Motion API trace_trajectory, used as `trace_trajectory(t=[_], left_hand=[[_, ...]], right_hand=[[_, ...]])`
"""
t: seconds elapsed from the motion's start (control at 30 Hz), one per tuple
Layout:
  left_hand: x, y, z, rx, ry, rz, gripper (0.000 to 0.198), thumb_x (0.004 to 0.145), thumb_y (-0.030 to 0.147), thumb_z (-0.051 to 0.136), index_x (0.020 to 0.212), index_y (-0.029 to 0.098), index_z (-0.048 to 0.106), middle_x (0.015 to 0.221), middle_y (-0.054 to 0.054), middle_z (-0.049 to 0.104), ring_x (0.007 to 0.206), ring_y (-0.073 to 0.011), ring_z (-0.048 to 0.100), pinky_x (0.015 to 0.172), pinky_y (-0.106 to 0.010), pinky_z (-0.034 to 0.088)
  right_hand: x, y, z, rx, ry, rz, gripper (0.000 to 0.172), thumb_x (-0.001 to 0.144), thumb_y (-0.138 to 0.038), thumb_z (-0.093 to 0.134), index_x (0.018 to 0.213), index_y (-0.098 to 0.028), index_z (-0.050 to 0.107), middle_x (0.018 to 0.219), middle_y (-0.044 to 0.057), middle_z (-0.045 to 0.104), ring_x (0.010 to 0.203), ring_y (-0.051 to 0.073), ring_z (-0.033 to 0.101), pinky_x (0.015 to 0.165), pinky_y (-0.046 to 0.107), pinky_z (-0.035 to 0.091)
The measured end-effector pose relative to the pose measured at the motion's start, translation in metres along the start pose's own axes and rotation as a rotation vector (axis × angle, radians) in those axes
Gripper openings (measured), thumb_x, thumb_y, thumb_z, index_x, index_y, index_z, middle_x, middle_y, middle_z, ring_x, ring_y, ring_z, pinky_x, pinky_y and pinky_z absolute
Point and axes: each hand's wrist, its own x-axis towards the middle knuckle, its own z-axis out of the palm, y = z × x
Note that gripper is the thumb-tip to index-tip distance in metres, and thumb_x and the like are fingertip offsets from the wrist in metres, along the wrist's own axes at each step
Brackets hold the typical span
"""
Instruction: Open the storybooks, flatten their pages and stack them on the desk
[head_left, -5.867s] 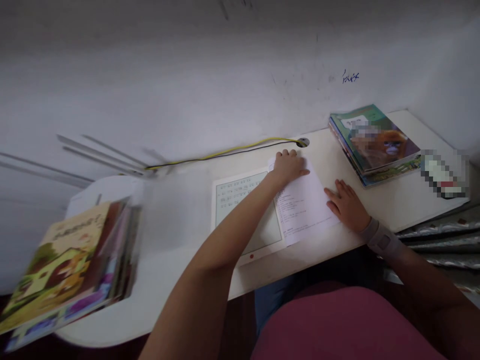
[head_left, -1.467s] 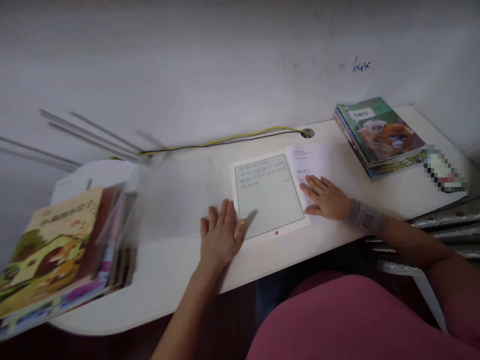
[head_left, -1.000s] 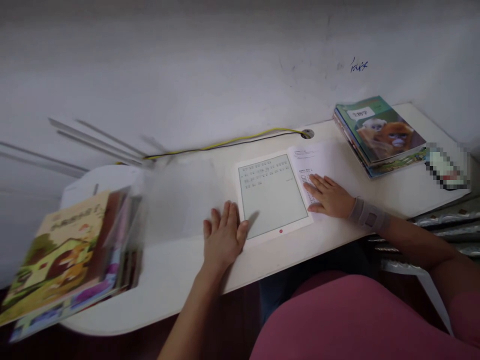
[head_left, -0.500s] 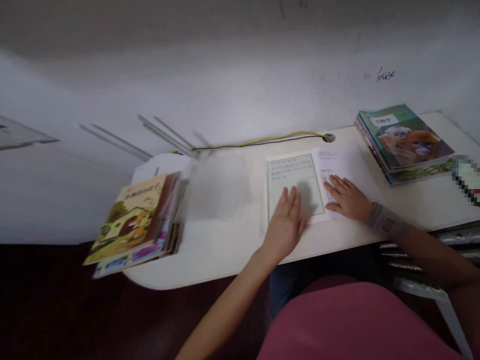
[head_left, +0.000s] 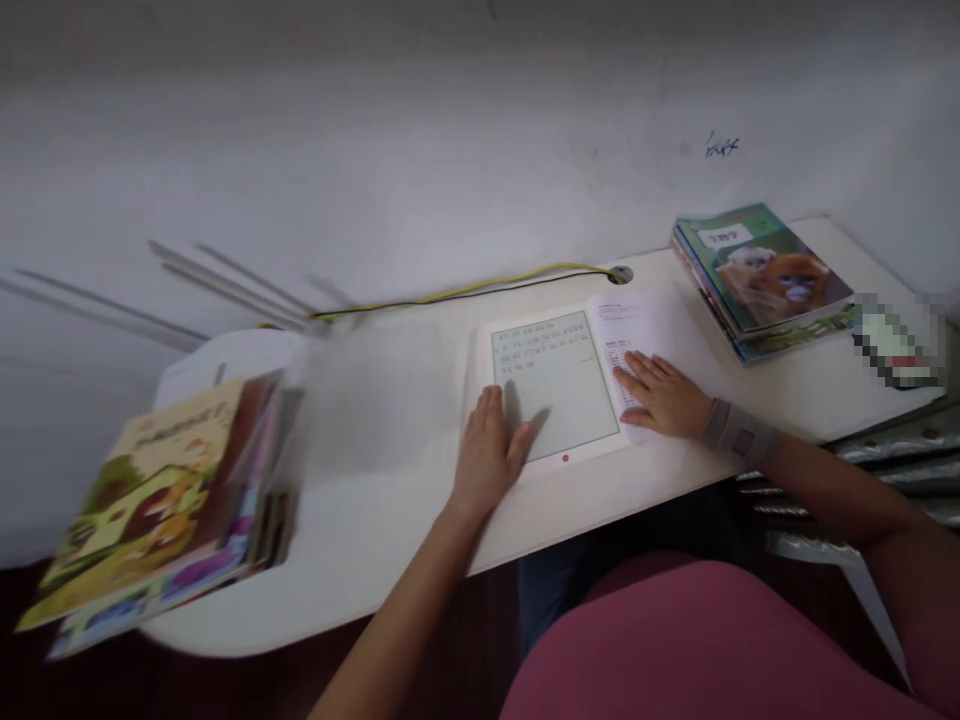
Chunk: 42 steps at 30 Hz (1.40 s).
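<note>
White desk meets a pale, scuffed wall, and on it, towards the right, an open book lies flat. The left hand rests on the book's lower left corner, fingers together and stretched out, thumb on the page, gripping nothing. The right hand, with a grey wristband behind it, lies palm down on the book's right-hand page, fingers loosely spread and likewise holding nothing. With one palm on each side, the hands seem placed to press the spread flat so that the pages do not spring up. The book's left page is pale green inside a white border, with a few rows of small print at the top (too small to read) and a red dot at the bottom edge. Its right page is plain white with short printed lines. Behind the book a yellow cable runs along the wall to a round hole. To the book's right sits a stack of books with a monkey on the top cover. Well to its left, a tilted pile of picture books hangs over the desk's edge.
</note>
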Motion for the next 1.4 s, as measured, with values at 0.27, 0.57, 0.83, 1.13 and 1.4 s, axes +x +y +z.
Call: trace_trajectory(t=[0.27, 0.57, 0.83, 1.13, 1.4], left_hand=[[0.002, 0.0, 0.004, -0.017, 0.048, 0.006, 0.074, 0.095, 0.056, 0.03, 0.147, 0.004, 0.024, 0.147, -0.028, 0.034, 0.14, -0.0362, 0.028, 0.11, -0.056, 0.029], [0.001, 0.001, 0.002, -0.016, -0.007, -0.037, 0.074, 0.095, 0.056, 0.028, 0.148, 0.005, 0.022, 0.149, -0.027, 0.032, 0.141, -0.0354, 0.026, 0.112, -0.055, 0.025], [0.0, -0.001, 0.003, -0.015, 0.002, -0.032, 0.075, 0.094, 0.056, 0.028, 0.148, 0.003, 0.022, 0.149, -0.028, 0.031, 0.141, -0.036, 0.025, 0.112, -0.056, 0.025], [-0.001, -0.002, 0.004, -0.012, 0.018, -0.001, 0.075, 0.095, 0.056, 0.027, 0.148, 0.003, 0.023, 0.149, -0.028, 0.032, 0.141, -0.0352, 0.026, 0.112, -0.054, 0.026], [0.0, -0.001, 0.004, -0.011, 0.016, -0.013, 0.076, 0.094, 0.058, 0.028, 0.146, 0.001, 0.026, 0.147, -0.029, 0.034, 0.14, -0.0364, 0.028, 0.111, -0.055, 0.028]], right_hand=[[-0.005, 0.005, -0.002, 0.037, 0.0, 0.0, 0.072, 0.092, -0.059, 0.039, 0.144, -0.009, 0.036, 0.15, 0.023, 0.032, 0.14, 0.032, 0.029, 0.111, 0.049, 0.026], [-0.008, 0.002, 0.0, 0.045, 0.014, 0.038, 0.072, 0.091, -0.059, 0.04, 0.144, -0.009, 0.037, 0.15, 0.023, 0.032, 0.14, 0.033, 0.029, 0.111, 0.049, 0.026], [-0.008, 0.001, -0.002, 0.043, 0.015, 0.053, 0.072, 0.091, -0.059, 0.042, 0.144, -0.01, 0.037, 0.149, 0.024, 0.033, 0.14, 0.033, 0.03, 0.11, 0.05, 0.027], [-0.008, 0.0, -0.003, 0.028, 0.016, 0.082, 0.073, 0.09, -0.06, 0.041, 0.143, -0.009, 0.038, 0.149, 0.025, 0.034, 0.139, 0.034, 0.031, 0.11, 0.049, 0.028], [-0.011, -0.002, -0.003, 0.047, 0.005, 0.089, 0.073, 0.091, -0.059, 0.041, 0.143, -0.008, 0.038, 0.149, 0.025, 0.032, 0.14, 0.034, 0.029, 0.111, 0.049, 0.026]])
